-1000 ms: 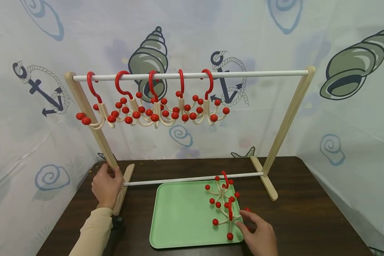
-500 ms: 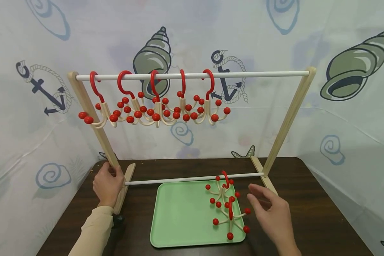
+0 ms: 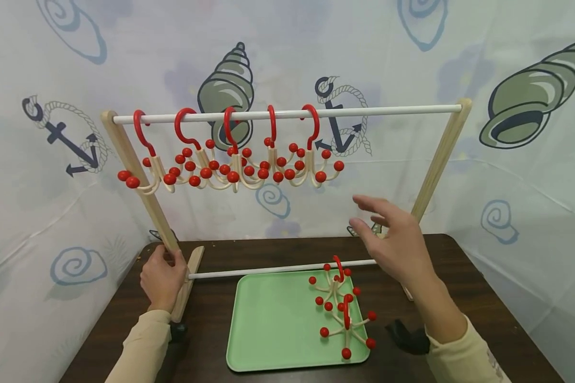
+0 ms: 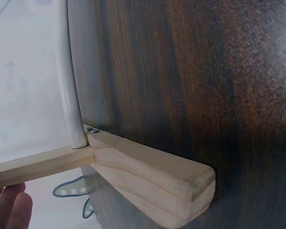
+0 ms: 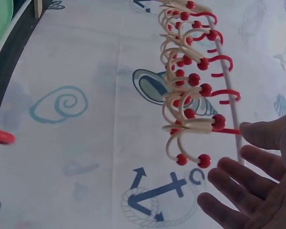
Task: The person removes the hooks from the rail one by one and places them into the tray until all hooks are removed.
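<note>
Head view: a person's left hand [image 3: 163,279] grips the left post [image 3: 159,215] of a wooden rack low down, fingers curled round it. The right hand [image 3: 397,239] is raised in front of the right post [image 3: 436,165], fingers spread and slightly bent, holding nothing. Five hooked hangers [image 3: 236,164], each with a red hook and pale curved arms tipped with red balls, hang from the white top rod [image 3: 388,111], bunched toward its left and middle. Two more stand hook-up on the right side of the green tray [image 3: 268,330]: the far hanger [image 3: 334,288] and the near hanger [image 3: 347,329], its balls reaching the tray's edge. A dark brown table [image 3: 206,346] carries tray and rack.
</note>
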A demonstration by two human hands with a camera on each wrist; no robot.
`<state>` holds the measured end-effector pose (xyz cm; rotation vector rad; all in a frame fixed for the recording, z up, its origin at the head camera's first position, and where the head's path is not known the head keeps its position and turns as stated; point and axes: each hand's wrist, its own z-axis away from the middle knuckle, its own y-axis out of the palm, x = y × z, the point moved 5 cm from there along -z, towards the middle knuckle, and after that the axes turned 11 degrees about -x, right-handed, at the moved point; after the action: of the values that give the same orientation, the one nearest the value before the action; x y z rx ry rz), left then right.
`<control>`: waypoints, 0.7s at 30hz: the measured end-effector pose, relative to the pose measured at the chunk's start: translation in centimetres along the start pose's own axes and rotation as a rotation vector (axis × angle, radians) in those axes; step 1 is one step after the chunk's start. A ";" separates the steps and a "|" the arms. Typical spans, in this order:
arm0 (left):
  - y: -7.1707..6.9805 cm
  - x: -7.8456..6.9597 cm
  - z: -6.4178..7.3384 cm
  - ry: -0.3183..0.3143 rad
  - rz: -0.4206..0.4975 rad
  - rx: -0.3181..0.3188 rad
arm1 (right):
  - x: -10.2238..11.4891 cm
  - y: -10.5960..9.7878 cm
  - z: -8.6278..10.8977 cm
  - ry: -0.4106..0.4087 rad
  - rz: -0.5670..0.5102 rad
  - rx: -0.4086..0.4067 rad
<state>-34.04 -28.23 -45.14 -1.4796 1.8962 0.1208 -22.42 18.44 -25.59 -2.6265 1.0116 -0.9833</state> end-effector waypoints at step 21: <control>0.2 0.5 0.1 -0.024 -0.002 0.009 | -1.0 7.9 -12.5 0.039 0.039 0.368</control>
<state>-34.17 -28.56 -45.58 -1.4676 1.8741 0.1289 -35.11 14.14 -19.35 -2.2875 0.7970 -1.0960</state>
